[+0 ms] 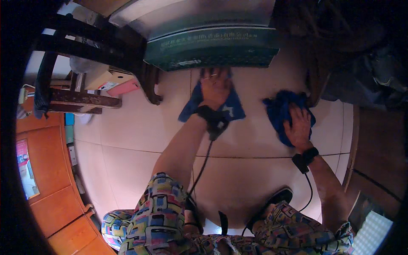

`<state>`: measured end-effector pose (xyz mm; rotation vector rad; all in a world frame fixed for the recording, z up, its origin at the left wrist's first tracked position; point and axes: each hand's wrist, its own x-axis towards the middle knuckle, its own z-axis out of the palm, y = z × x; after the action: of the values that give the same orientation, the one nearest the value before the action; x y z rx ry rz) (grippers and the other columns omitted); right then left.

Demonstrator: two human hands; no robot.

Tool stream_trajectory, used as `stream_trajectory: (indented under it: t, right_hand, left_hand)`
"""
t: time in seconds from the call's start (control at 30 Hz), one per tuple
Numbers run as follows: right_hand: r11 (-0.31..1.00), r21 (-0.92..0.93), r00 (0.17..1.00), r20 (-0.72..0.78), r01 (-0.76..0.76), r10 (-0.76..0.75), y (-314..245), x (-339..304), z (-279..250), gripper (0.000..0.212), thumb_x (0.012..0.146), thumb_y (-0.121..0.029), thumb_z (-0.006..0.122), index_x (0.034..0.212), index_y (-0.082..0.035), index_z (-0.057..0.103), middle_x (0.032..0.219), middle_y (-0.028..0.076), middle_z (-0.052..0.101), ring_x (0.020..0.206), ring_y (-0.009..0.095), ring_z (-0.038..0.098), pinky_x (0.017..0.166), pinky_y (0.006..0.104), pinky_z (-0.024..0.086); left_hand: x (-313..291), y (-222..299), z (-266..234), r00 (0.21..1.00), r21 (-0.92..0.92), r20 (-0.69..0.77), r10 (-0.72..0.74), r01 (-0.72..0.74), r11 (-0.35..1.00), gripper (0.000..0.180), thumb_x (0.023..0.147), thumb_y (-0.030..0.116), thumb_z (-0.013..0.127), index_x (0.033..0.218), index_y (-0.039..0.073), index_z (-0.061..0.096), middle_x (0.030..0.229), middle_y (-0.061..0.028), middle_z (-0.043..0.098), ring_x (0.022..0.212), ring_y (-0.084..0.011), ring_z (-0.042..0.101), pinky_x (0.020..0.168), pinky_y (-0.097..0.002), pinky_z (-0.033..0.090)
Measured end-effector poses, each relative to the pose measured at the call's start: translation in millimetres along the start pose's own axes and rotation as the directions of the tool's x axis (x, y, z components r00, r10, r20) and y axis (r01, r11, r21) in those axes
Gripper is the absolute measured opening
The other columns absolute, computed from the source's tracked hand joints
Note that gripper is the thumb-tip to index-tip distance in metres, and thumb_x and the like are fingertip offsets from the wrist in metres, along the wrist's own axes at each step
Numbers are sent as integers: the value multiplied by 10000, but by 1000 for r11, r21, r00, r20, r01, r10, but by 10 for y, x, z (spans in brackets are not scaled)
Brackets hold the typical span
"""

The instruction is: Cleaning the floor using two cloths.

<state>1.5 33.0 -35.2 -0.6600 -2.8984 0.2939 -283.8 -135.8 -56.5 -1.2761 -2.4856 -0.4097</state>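
My left hand point(216, 90) lies palm down on a blue cloth point(236, 111) spread on the floor. A ring shows on it, and its stretched fingers, dim and slightly blurred, reach the lower edge of a green box point(212, 49), which hides their tips. To the right, my right hand point(300, 126) rests with fingers spread on a second, bunched blue cloth point(278, 111). That cloth lies beside a dark wooden furniture leg point(314, 91). Both wrists carry black bands with cables.
The pale tiled floor point(127, 157) lies around my feet. A dark wooden stand point(148, 85) with a cardboard box point(104, 78) is at the far left. Orange wooden cabinet doors point(51, 178) line the left side, and dark brown furniture point(378, 148) borders the right.
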Motion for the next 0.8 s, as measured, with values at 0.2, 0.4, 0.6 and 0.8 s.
stream_trajectory:
  t: [0.2, 0.4, 0.6, 0.8]
  right_hand:
    - [999, 15, 999, -19, 37, -36, -76, 59, 1, 528, 755, -255, 602, 1222, -24, 522, 1294, 170, 486, 1157, 402, 423, 1011, 526, 304]
    - [993, 100, 998, -36, 54, -51, -52, 41, 6, 498, 742, -248, 605, 1182, -22, 550, 1251, 167, 513, 1115, 392, 444, 983, 527, 329]
    - [996, 73, 997, -57, 54, -50, -56, 62, -75, 480, 743, -227, 579, 1182, -33, 549, 1268, 146, 523, 1077, 374, 481, 964, 494, 353]
    - [980, 173, 988, -136, 99, -76, -24, 39, -44, 496, 741, -245, 586, 1193, -43, 552, 1282, 136, 521, 1126, 377, 467, 960, 488, 350]
  left_hand:
    - [266, 778, 184, 968, -195, -45, 245, -249, 949, 467, 824, 312, 585, 1266, 168, 550, 1208, -115, 570, 1109, -372, 476, 930, -519, 389]
    - [304, 93, 256, 985, 26, 156, 76, -81, 996, 366, 845, 327, 538, 1180, 189, 591, 1071, -93, 625, 989, -366, 581, 887, -507, 416]
    - [-94, -1307, 256, 993, 552, 20, -119, 89, 829, 420, 905, 388, 501, 1201, 98, 567, 1170, -151, 607, 1019, -407, 585, 839, -607, 437]
    - [-344, -2045, 178, 990, 526, 41, -133, 92, 846, 471, 895, 443, 506, 1210, 99, 563, 1198, -194, 585, 1020, -409, 584, 826, -603, 438]
